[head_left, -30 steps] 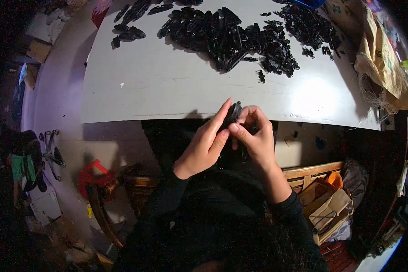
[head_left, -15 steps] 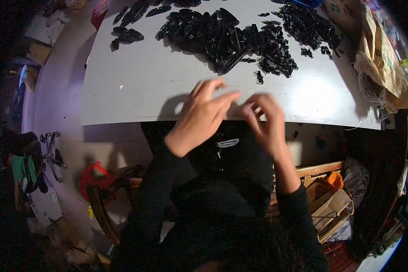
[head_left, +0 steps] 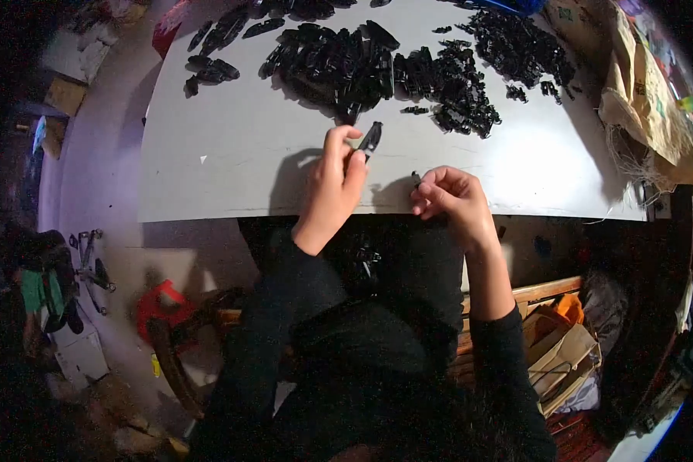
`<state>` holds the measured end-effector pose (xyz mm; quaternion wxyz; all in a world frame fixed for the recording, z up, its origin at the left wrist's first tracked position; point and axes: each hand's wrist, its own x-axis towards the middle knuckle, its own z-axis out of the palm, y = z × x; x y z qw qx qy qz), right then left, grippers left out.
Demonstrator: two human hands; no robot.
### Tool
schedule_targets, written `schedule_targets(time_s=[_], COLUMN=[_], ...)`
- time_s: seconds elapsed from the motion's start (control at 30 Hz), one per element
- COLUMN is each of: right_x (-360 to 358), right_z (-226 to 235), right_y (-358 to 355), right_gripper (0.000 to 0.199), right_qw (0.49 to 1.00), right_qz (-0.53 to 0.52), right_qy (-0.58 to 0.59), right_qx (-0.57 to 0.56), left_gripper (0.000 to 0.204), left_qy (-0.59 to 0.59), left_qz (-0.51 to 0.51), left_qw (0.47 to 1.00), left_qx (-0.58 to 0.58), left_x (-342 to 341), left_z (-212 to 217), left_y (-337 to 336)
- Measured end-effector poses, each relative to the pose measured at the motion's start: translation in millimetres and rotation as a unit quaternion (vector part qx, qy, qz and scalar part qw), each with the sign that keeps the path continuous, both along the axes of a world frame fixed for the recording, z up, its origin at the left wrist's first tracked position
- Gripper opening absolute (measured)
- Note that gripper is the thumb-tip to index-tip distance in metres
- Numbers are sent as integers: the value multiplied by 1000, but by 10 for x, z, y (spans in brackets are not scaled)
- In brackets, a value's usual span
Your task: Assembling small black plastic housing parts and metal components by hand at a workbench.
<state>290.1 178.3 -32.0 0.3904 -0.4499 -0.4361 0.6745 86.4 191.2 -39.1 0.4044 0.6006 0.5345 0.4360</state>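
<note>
Indoors, black parts (head_left: 339, 65) strew a white table (head_left: 231, 173).

On the bench (head_left: 208, 185), a heap of larger plastic parts (head_left: 327, 61) lies behind the left hand (head_left: 333, 186); just right of it is a heap of smaller parts (head_left: 467, 102), and a second small-part heap (head_left: 522, 50) lies farther back and right. The right hand (head_left: 458, 202) is over the near edge. A sack (head_left: 647, 108) occupies the right end.

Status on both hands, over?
Left hand holds elongated black plastic piece. Right hand pinches small black plastic part. Black plastic pile beyond, on white tabletop.
</note>
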Motion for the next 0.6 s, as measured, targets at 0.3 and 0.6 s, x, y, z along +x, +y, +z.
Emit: schedule_targets(time_s=[0.3,0.6], right_x=[-263,-431], right_z=[254,294], right_y=[-276,-293], right_gripper=[11,7], right_qw=[998,992], right_qz=[-30,-102], right_qy=[48,60], right_qx=[-15,41], left_gripper=[34,55], left_qy=[-391,-168], left_qz=[-67,-131], left_qw=[895,975], left_qx=[-204,-57], left_x=[120,213], left_z=[229,240], left_y=[-319,-452])
